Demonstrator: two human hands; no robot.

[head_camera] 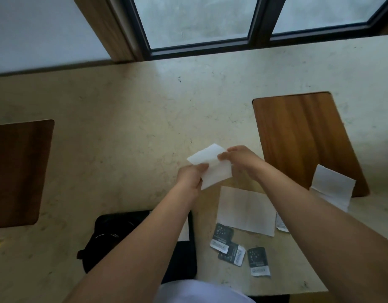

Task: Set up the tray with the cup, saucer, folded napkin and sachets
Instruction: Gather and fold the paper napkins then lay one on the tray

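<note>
Both hands pinched a white napkin above the surface, left hand at the near edge, right hand folding; corners probably needed aligning before creasing.

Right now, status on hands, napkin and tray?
Left hand and right hand both gripping the napkin, mid-fold above the counter. Sachets loose beside the black tray. Nothing obstructing.
</note>
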